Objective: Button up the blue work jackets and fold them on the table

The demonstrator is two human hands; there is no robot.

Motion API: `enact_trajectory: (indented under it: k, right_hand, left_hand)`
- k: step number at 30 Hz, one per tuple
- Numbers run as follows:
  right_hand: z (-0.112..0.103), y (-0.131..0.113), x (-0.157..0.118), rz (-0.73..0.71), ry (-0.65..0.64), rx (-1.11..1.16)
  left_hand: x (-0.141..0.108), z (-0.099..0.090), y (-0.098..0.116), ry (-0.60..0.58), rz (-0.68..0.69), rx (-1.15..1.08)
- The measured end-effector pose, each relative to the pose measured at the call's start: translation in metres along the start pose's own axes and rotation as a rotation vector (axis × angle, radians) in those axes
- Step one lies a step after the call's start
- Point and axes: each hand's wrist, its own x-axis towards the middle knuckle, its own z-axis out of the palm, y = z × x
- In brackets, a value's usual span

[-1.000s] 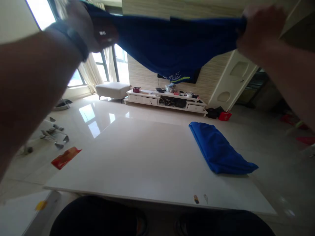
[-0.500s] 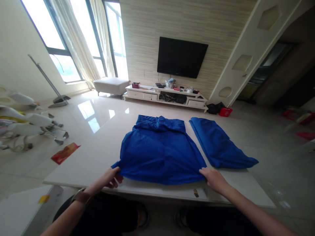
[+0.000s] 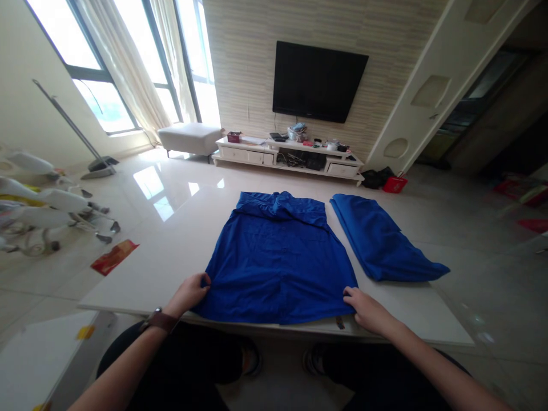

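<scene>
A blue shirt point(image 3: 265, 262) lies spread on the white table point(image 3: 166, 257), its buttoned front facing up and its far end bunched in folds. My left hand point(image 3: 190, 292) pinches the shirt's left side close to the near corner. On the opposite side, my right hand point(image 3: 367, 310) has its fingers closed on the right edge near the hem. The hem reaches the table's near edge. To the right, apart from the shirt, rests a folded blue garment point(image 3: 381, 240) with one corner pointing right.
A small dark sticker point(image 3: 340, 323) shows at the table's near edge. A red packet point(image 3: 115, 257) lies left of the table. Beyond stand a white TV cabinet point(image 3: 257, 157), a grey ottoman point(image 3: 190, 140) and a red bin point(image 3: 394, 184). A white wheeled frame point(image 3: 55, 200) is at the far left.
The shirt's near part now lies flatter, with its hem drawn nearer the table edge. My left hand has shifted up along the side. The view has tilted downward slightly.
</scene>
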Motion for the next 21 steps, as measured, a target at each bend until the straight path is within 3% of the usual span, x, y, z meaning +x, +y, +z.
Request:
enact_trajectory:
  k: [2,4,6,8,10,12,14,17,19,21]
  right_hand:
    - [0.002,-0.004,-0.017,-0.016,-0.102,0.101]
    - [-0.002,-0.008,-0.032,-0.034,-0.291,0.217]
    - [-0.014,-0.014,-0.037,-0.063,-0.434,0.322]
    - [-0.032,-0.02,-0.024,-0.104,-0.395,0.381]
    - [-0.052,-0.027,0.008,-0.135,-0.193,0.368]
    - [-0.064,-0.036,0.052,-0.136,0.046,0.293]
    - [-0.066,-0.048,0.102,-0.105,0.23,0.206]
    - [-0.056,-0.07,0.168,-0.053,0.346,0.065]
    - [-0.05,-0.082,0.198,-0.027,0.354,-0.002]
    - [-0.052,-0.084,0.213,-0.005,0.35,-0.02]
  left_hand:
    - [-0.011,-0.005,-0.018,-0.176,-0.024,0.026]
    - [-0.024,-0.015,-0.032,-0.434,-0.026,0.043]
    - [-0.031,-0.029,-0.033,-0.577,0.034,0.064]
    - [-0.027,-0.042,-0.014,-0.455,0.165,0.096]
    - [-0.01,-0.048,0.023,-0.179,0.314,0.101]
    - [0.015,-0.042,0.07,-0.028,0.439,0.034]
    - [0.04,-0.021,0.115,0.043,0.542,-0.036]
    - [0.068,0.023,0.167,0.108,0.628,0.08]
    - [0.08,0.045,0.185,0.154,0.616,0.182]
    - [0.089,0.051,0.191,0.179,0.595,0.22]
